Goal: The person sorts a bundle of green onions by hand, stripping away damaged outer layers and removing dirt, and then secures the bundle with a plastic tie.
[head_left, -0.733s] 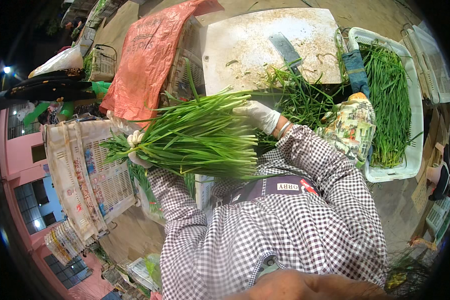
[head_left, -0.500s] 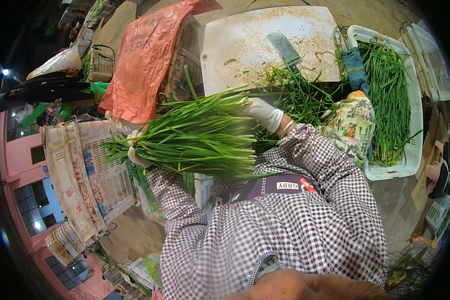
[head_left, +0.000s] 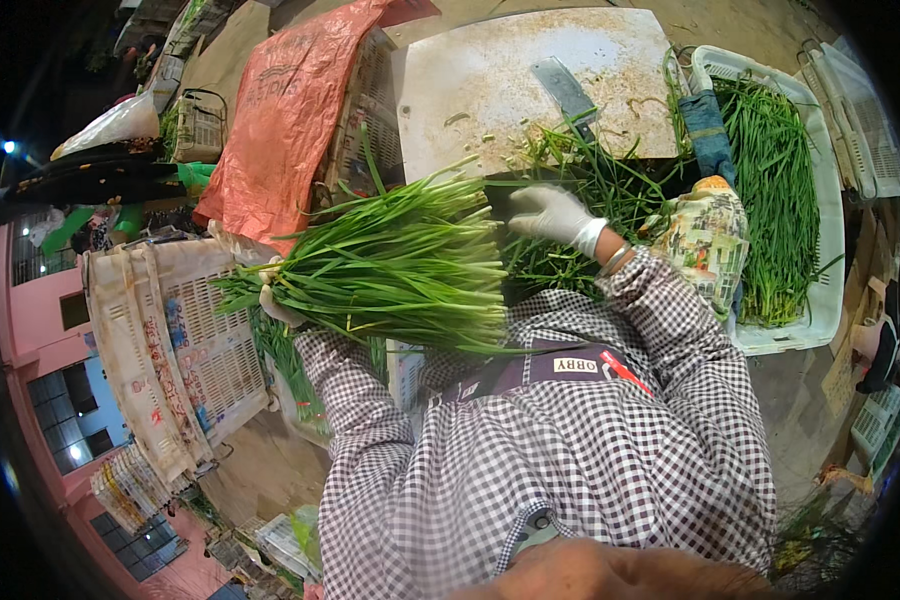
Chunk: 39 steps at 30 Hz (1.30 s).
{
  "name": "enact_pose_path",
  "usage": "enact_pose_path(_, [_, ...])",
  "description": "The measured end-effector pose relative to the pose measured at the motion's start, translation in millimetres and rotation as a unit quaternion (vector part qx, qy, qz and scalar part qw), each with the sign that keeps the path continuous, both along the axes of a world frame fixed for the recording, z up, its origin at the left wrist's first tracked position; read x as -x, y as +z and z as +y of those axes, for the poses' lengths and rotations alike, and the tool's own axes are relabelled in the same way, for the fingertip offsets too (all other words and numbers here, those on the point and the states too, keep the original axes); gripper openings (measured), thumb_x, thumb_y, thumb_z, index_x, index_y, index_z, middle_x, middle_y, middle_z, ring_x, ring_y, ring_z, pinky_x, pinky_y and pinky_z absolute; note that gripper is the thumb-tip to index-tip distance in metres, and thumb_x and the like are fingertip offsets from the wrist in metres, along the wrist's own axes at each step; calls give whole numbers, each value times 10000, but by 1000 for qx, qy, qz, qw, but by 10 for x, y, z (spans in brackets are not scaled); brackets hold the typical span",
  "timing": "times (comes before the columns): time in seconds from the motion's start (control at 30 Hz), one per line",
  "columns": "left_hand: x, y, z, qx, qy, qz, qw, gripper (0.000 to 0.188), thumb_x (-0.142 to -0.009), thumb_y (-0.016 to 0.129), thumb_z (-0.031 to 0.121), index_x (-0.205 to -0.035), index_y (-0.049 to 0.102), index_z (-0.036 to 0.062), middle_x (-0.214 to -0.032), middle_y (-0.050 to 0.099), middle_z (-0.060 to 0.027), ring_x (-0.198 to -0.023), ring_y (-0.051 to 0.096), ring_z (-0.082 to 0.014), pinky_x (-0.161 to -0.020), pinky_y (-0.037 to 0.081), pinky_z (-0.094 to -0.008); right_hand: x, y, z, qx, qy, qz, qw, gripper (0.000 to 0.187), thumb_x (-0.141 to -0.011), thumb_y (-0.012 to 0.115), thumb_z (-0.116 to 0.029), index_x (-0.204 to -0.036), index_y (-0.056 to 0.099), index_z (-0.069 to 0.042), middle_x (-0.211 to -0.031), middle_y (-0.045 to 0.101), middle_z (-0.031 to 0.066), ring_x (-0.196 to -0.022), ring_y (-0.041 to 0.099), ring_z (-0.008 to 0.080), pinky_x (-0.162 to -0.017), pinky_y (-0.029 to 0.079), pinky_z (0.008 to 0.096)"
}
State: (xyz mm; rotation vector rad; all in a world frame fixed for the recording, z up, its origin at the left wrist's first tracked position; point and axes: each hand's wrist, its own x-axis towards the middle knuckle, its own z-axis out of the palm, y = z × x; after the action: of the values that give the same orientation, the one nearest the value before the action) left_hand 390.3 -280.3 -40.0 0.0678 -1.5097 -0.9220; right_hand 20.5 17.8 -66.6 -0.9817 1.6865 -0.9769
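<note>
Left hand [head_left: 279, 306] is pinching the greens [head_left: 400, 265] by their leafy end, near-left of the white board [head_left: 460, 85], while the right hand [head_left: 560, 218] hangs half-spread in front of it, so tbh they could slip if that one-sided grip slackens.

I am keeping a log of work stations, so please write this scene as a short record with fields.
Left hand: white-gloved, gripping the leafy end of a green bunch
Right hand: white-gloved, open, beside the bunch's pale ends
Loose greens: heaped near the right hand
White board: cleaver lying on it
White crate: at right, holding long greens
Orange sack: left of the board
</note>
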Motion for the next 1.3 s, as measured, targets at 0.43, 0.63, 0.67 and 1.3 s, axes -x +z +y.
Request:
enact_pose_path(0.43, [769, 558, 341, 407, 567, -114, 706, 347, -984, 412, 250, -1286, 426, 78, -1231, 544, -119, -1058, 585, -209, -903, 519, -342, -535, 460, -62, 141, 94, -583, 795, 599, -888, 614, -192, -1401, 357, -22, -1295, 522, 81, -1083, 528, 134, -915, 443, 283])
enact_pose_path(0.63, [830, 526, 320, 417, 598, -116, 674, 379, -974, 434, 287, -1265, 438, 46, -1194, 556, -122, -1028, 595, -210, -880, 524, -343, -448, 567, 22, 189, 11, -581, 792, 487, -892, 605, -150, -1336, 446, -33, -1171, 568, 25, -839, 554, 67, -734, 478, 217])
enact_pose_path(0.67, [857, 523, 316, 420, 604, -117, 667, 385, -972, 438, 293, -1262, 440, 40, -1188, 558, -122, -1023, 597, -211, -877, 525, -343, -411, 504, 64, 163, -33, -555, 815, 447, -885, 627, -158, -1296, 490, -48, -1126, 577, 4, -843, 555, 72, -737, 487, 231])
enact_pose_path(1.3, [1080, 619, 390, 431, 650, -52, 624, 575, -937, 493, 427, -1209, 453, -78, -1086, 580, -160, -943, 624, -223, -793, 547, -341, -540, 540, 58, 167, -117, 361, 910, 236, -743, 691, -348, -931, 725, -211, -1288, 540, 79, -1218, 402, 308, -989, 302, 453])
